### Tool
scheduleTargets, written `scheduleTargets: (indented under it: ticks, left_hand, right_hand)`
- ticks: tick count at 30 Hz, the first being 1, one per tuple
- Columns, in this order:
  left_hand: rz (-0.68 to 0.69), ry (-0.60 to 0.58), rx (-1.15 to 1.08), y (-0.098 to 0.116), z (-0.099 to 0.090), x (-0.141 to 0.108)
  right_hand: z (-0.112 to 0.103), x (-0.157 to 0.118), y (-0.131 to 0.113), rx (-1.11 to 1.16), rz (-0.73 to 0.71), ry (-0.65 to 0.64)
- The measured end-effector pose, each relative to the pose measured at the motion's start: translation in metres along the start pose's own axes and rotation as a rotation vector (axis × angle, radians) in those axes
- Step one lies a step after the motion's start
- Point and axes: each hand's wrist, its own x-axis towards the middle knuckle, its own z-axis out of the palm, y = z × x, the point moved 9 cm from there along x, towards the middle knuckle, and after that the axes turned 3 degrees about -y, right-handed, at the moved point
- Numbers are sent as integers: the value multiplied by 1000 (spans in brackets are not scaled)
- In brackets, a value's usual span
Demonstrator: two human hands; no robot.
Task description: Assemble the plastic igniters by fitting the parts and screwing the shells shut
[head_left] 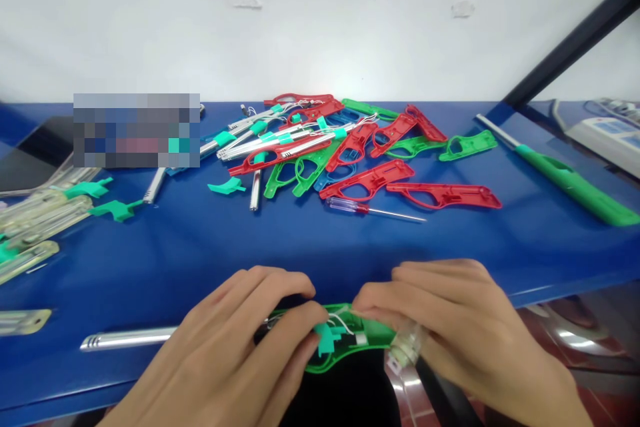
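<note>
At the table's front edge lies a green half casing (373, 332) of a long-nosed gas lighter, its inside facing up. My left hand (250, 340) is closed round its front part, fingertips by a teal trigger (327, 339). A silver metal tube (127, 339) sticks out to the left from under this hand. White wires and a small black part (350, 339) sit inside the casing. My right hand (445, 320) is closed at the casing's other end, its fingertips against the rim, and holds a clear plastic fuel tank (406, 345) tilted downward.
Red half casings (445, 195), green ones and metal tubes with wires lie piled at the back. A screwdriver (373, 209) lies before them. Clear fuel tanks (50, 227) and teal triggers (117, 209) are at left. A green lighter (565, 177) lies at right.
</note>
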Motion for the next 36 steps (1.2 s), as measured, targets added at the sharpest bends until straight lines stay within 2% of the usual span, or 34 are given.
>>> scheduleTargets:
  ticks: [8, 15, 23, 30, 34, 36]
  left_hand:
    - [-41, 5, -10, -4, 1, -5]
    - [-85, -2, -29, -10, 2, -11]
    - [-93, 0, -32, -11, 1, -14]
    - [-73, 25, -86, -6, 2, -14]
    - [-113, 90, -48, -10, -6, -15]
    - [-75, 62, -11, -10, -7, -16]
  right_hand:
    - [-2, 7, -5, -37, -47, -29]
    - [-3, 8, -9, -129, -94, 5]
    - [-1, 10, -12, -105, -121, -32]
    - [-1, 7, -12, -102, -123, 12]
    - [-1, 7, -9, -90, -124, 11]
    - [-1, 6, -9, -87, -132, -10]
